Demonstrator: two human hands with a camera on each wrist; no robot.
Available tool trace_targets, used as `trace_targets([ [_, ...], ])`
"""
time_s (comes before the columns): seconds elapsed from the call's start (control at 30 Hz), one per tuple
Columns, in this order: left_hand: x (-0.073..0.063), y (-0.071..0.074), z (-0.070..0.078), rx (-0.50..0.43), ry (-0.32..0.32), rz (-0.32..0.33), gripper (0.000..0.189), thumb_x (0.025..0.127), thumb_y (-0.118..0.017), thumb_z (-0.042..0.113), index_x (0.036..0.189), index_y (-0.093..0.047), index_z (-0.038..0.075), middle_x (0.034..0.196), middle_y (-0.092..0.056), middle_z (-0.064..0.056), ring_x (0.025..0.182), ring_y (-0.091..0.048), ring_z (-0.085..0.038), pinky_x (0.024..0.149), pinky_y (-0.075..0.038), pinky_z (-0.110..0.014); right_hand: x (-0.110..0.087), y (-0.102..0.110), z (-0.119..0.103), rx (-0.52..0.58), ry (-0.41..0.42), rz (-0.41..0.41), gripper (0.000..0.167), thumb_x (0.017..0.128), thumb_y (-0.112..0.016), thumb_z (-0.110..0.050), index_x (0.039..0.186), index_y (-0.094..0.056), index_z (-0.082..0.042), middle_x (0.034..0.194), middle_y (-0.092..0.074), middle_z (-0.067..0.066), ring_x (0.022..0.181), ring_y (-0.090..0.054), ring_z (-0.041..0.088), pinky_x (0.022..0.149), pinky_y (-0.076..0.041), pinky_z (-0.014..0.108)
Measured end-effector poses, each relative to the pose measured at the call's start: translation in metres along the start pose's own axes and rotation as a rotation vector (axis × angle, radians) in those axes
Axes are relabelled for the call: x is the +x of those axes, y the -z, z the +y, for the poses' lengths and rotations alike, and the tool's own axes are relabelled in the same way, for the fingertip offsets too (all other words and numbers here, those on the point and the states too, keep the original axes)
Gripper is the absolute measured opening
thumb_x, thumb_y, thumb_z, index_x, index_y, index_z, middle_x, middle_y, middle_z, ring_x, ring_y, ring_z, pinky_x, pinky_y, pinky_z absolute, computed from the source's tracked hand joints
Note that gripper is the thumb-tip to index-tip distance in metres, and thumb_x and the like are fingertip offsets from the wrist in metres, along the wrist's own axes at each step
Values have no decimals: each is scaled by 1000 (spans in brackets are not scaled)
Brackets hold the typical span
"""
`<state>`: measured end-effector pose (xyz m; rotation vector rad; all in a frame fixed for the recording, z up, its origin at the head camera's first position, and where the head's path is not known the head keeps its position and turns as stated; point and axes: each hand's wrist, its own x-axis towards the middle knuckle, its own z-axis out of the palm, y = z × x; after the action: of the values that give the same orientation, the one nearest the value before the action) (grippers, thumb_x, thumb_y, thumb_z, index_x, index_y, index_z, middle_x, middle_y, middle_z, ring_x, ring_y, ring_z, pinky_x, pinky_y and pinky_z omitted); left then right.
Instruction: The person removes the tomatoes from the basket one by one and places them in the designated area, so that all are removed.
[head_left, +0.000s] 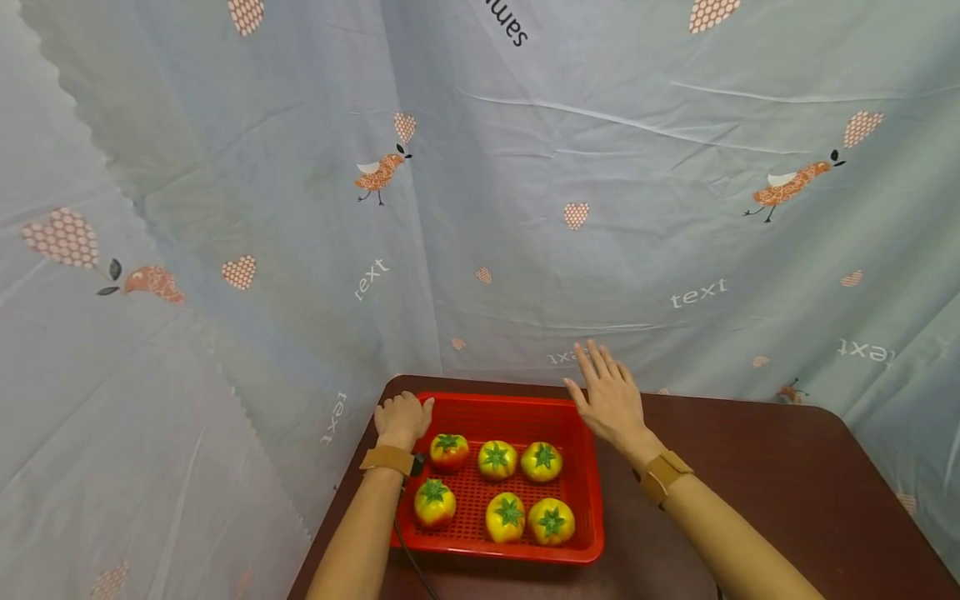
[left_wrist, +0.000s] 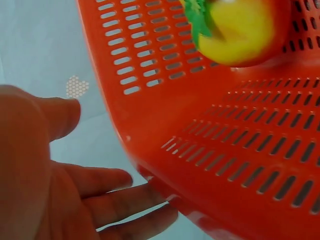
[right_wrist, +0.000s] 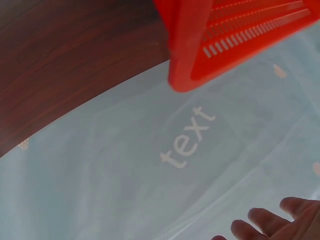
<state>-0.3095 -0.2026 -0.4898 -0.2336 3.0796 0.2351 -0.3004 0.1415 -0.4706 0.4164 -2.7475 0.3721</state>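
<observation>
A red plastic basket (head_left: 592, 467) with slotted walls holds several yellow-and-red tomato-like fruits (head_left: 495, 460) topped with green star-shaped leaves. My left hand (head_left: 403, 417) is at the basket's far left corner. In the left wrist view, its fingertips (left_wrist: 162, 218) meet the outside of the rim, and the thumb stands apart from the basket. My right hand (head_left: 613, 406) is raised just beyond the far right corner, fingers spread and nothing in it. The right wrist view catches only some of its fingers (right_wrist: 260, 222), well away from the basket corner.
The basket stands on the left part of a dark brown table (head_left: 735, 483). A pale blue printed curtain (head_left: 525, 267) hangs close behind the table and along its left side. A thin black cable (head_left: 408, 554) runs from the left wrist past the basket's near left corner.
</observation>
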Motion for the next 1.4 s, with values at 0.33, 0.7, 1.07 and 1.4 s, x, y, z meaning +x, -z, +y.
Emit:
trace_targets([
  [0.33,3,-8,-8,30,6,-72,57,102,-43,35,127,-53,-15,123,-61,-31,113,-58,-47,103,-39,-60,-4,-9,-18,11,58,6,65,101,-45,-47,154,-31,-13,156,-35,17,143,-35,37,113,-32,55],
  [0.7,-1,-13,-17,48,-21,-104,36,94,-51,16,114,-64,-12,113,-66,-26,98,-64,-42,93,-46,-58,-17,-26,-28,-2,119,-35,64,100,-48,-47,152,-36,-12,153,-40,18,141,-39,37,113,-34,54],
  [1.07,1,-13,-18,37,-25,-80,49,93,-54,13,130,-49,-18,118,-65,-27,97,-66,-41,92,-47,-56,-24,-40,-34,-24,124,-107,64,100,-44,-51,152,-37,-13,154,-40,15,141,-40,34,115,-32,50],
  [1.4,-3,-13,-18,33,-13,-73,55,93,-52,12,137,-40,-20,118,-66,-29,97,-66,-42,94,-48,-56,-33,-53,-36,-29,109,-186,66,99,-43,-53,150,-40,-12,153,-42,14,142,-39,33,116,-30,50],
])
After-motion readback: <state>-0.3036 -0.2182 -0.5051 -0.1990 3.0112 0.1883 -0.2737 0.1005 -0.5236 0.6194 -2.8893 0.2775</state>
